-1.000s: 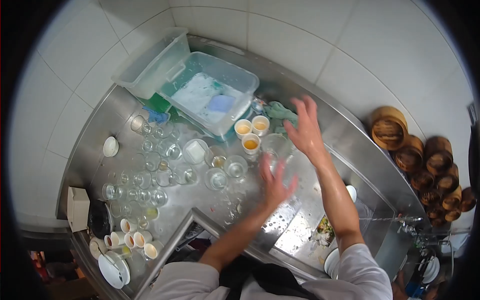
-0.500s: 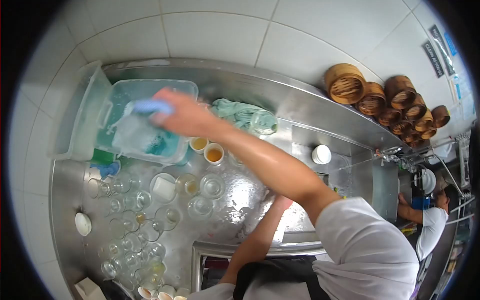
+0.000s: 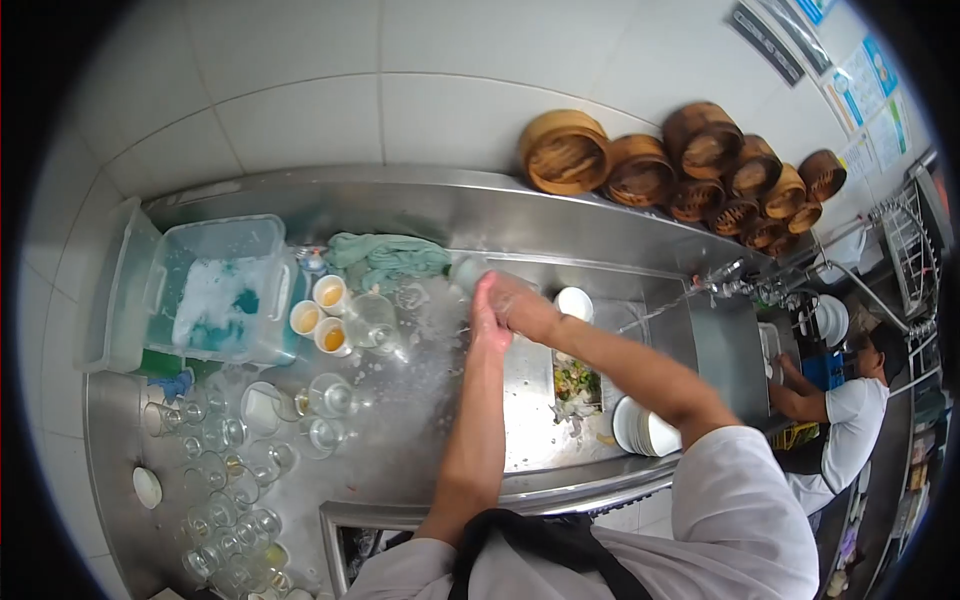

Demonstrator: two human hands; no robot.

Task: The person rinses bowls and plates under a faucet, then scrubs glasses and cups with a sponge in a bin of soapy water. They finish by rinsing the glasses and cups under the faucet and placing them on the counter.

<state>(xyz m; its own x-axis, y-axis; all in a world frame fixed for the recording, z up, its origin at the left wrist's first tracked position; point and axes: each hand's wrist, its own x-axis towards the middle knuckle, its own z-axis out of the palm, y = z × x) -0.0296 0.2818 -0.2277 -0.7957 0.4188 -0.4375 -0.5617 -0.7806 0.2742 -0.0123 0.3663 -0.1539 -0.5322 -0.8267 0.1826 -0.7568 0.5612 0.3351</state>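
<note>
Left hand [image 3: 487, 318] and right hand [image 3: 522, 304] pressed together at frame centre, fingers curled around a blurred glass [image 3: 466, 273] above the wet steel counter [image 3: 420, 440]. Soapy tub [image 3: 215, 290] at left, bamboo steamers [image 3: 690, 165] upper right

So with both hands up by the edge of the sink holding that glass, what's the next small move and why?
Probably carry the glass a little to the right, over the sink. The left hand and right hand are pressed together around it at the sink's rim, and the stream from the tap falls into the sink further right, so rinsing it seems likely to need that shift.
</note>
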